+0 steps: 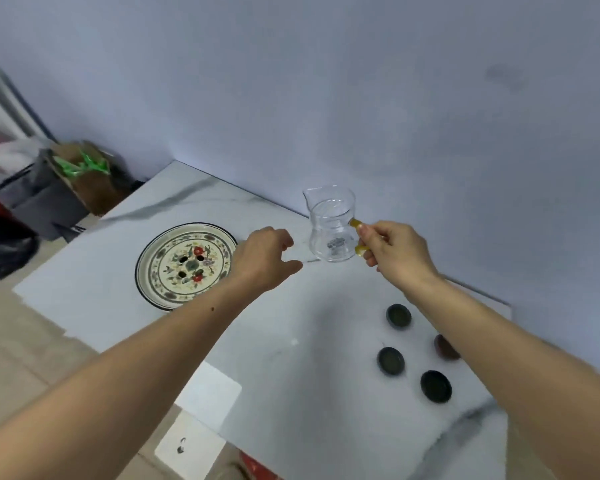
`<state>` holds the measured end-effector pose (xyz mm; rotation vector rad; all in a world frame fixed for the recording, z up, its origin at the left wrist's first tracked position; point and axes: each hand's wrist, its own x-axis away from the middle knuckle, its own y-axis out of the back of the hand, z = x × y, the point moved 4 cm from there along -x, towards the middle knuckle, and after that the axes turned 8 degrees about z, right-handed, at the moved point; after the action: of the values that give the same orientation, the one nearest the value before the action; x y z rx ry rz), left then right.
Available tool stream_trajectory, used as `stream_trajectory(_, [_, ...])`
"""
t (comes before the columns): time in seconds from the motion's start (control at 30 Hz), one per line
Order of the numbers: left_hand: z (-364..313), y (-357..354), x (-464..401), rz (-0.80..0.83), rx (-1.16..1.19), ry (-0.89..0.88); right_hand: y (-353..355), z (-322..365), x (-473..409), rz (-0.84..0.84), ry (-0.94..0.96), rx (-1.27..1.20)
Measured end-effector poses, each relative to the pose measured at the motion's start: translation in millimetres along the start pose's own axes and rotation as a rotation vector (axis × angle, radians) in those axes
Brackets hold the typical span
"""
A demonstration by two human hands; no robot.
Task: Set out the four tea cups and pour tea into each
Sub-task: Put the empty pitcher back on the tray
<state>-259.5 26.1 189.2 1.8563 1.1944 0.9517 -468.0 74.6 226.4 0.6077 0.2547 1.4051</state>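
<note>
Glass pitcher (330, 225): clear, waisted body with a pouring lip toward the left and an amber-yellow handle on its right side; upright near the far edge of the table, by the wall; whether its base touches the surface cannot be told, nor whether any liquid is inside.
Right hand (394, 251): closed around the pitcher's handle, thumb on top, fingers curled beneath.
Left hand (269, 259): holding nothing, fingers loosely curled and half open, hovering just left of the pitcher, between it and the plate.
Tea cups: four small dark round cups grouped on the near right of the table (291, 358); far one (398, 316), left one (390, 361), near one (435, 386), and a reddish-brown one (445, 347) partly hidden by the right forearm.
Plate (184, 265): round, floral-patterned, dark-rimmed, with holes at its centre; left of both hands.
</note>
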Motion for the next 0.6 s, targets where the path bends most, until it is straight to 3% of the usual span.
stream_trajectory(0.3, [122.7,108.2,22.0,0.079,-0.284,0.06,-109.1,100.5,14.0,-0.006,-0.116,-0.107])
stream_trajectory(0.6, [233.0,152.5,-2.8,0.222,-0.384,-0.041,-218.6,151.3,-1.3,-0.113,-0.23,-0.15])
